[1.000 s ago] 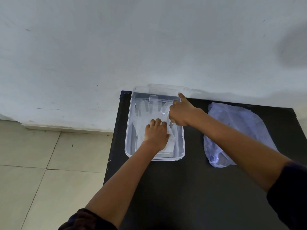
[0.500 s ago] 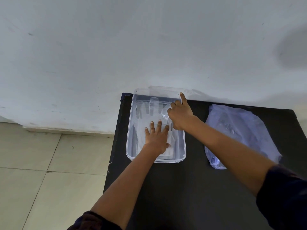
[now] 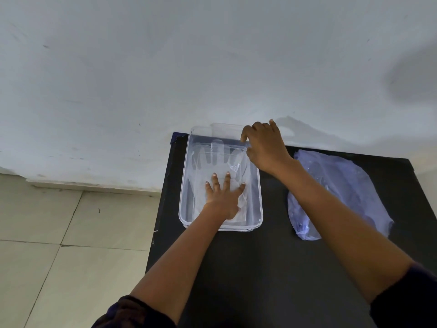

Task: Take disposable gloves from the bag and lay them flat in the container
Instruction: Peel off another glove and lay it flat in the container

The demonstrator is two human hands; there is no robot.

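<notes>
We see a clear plastic container (image 3: 185,185) standing on a black table (image 3: 260,268), pushed up at the table's far left corner against a white wall (image 3: 165,67). Inside it lies a clear disposable glove (image 3: 218,159), spread flat on the bottom with its fingers pointing toward twelve o'clock, at the wall. The thin plastic makes it hard for us to tell whether one glove or several lie there.

Our left hand (image 3: 223,197) rests palm down on the lower part of the glove, fingers spread apart and flat, pressing the glove against the container's bottom; it grips nothing. Our right hand (image 3: 264,147) is at about one o'clock from the left hand, over the container's far right corner, knuckles up and fingers curled downward toward the glove's finger end. Whether its fingertips pinch the glove or only touch the rim, we cannot tell, since the hand's back hides them.

At three o'clock from the container, apart from it, a bluish translucent bag (image 3: 354,185) lies flat on the table, with our right forearm crossing over its left edge. At nine o'clock from the table we see a pale tiled floor (image 3: 59,233). Dark sleeves (image 3: 406,299) show at the bottom of the view on both arms.
</notes>
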